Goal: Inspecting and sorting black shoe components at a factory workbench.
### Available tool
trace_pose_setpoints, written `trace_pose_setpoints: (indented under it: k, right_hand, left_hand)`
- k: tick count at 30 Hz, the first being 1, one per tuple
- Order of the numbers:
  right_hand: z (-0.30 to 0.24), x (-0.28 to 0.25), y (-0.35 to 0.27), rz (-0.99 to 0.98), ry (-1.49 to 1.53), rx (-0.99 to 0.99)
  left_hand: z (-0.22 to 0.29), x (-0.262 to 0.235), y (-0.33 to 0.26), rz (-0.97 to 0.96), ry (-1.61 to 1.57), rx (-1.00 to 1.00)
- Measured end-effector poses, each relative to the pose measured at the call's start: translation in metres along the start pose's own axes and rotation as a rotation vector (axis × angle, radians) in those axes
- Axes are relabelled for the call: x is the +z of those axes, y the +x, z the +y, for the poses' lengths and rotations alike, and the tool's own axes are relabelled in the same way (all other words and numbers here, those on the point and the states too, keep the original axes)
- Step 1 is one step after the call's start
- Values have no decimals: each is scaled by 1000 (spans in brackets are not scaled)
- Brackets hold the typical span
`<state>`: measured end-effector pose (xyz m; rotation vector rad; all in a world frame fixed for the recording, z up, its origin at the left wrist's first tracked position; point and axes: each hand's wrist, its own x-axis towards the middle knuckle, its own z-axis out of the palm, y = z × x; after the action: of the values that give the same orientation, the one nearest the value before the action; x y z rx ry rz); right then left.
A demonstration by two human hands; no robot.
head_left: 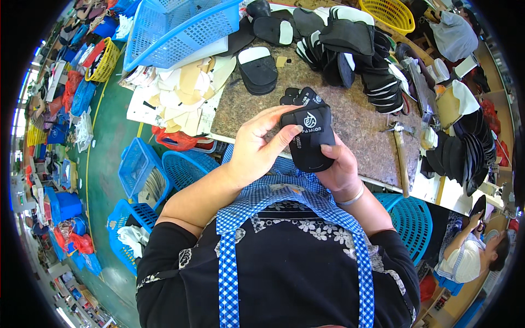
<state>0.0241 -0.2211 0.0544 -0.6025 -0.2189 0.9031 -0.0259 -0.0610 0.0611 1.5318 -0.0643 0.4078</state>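
Note:
In front of my chest, over the near side of the workbench [240, 117], I hold black insole pads [311, 150] with a white printed mark. My left hand [261, 143] pinches them from the left, thumb across the top piece. At their lower right edge, my right hand [340, 167] grips with its thumb on the face and the fingers hidden beneath. More black printed pads [298, 97] show just beyond the held ones; whether they lie on the bench or in my grip I cannot tell. A short stack of black insoles with a white end [257, 76] rests farther left.
Rows of black insoles [347, 41] fill the back right. A hammer [402, 158] lies at the right. Cream cut pieces [188, 90] and a blue basket [183, 33] occupy the left. Blue baskets [188, 167] stand below the bench. Another person [465, 257] sits at right.

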Motion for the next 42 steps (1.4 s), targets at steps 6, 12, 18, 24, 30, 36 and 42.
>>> trace_pose_setpoints:
  k: [6,12,18,24,30,36,42]
  right_hand:
    - [-1,-6,-15,233,-773,-246]
    - [-28,14,-3,-60,-1028,-508]
    - [-30,17,-1,-30,-1103,-473]
    - [-21,13,-1,28,-725,-312]
    - [-15,12,0,108,-802,-330]
    - [-6,10,3,254,-726,-401]
    - [-3,4,3,300,-792,-412]
  left_hand:
    - [4,-10,-5,-2,-76,-53]
    - [10,-14,-6,-203,48,45]
    - [13,-12,-10,-152,139,-25]
    - [13,-10,-12,-132,308,76]
    - [9,-11,-7,-62,484,360]
    - [6,-1,-12,-97,-225,-49]
    - [2,-13,-11,-126,125,-26]
